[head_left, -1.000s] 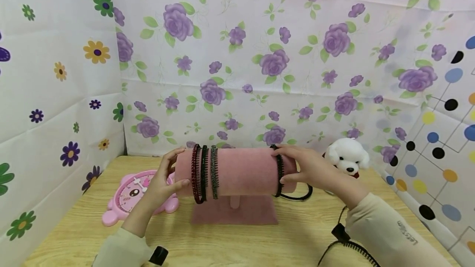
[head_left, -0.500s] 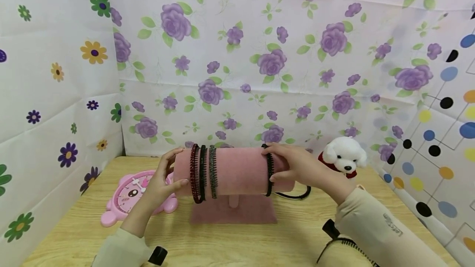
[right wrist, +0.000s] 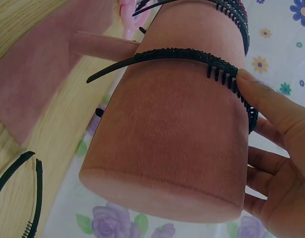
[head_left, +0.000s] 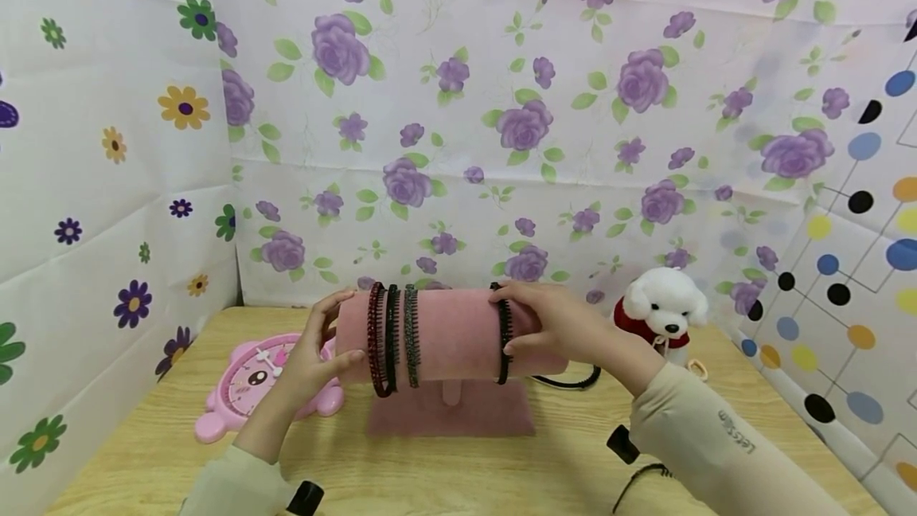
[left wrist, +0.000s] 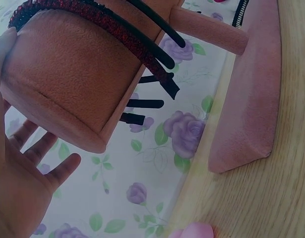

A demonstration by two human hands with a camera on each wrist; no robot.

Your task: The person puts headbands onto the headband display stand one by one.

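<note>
Cylinder's right end face (right wrist: 157, 202) — right wrist only

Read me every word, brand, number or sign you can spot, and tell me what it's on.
"LetsSlim", on the right sleeve; small and slanted, so the exact spelling is uncertain.
Pink clock: any numbers on its dial are too small to read.

head: forward-down, farther; wrists: close, opposite ends; shared: pink roll (head_left: 456, 334)
</note>
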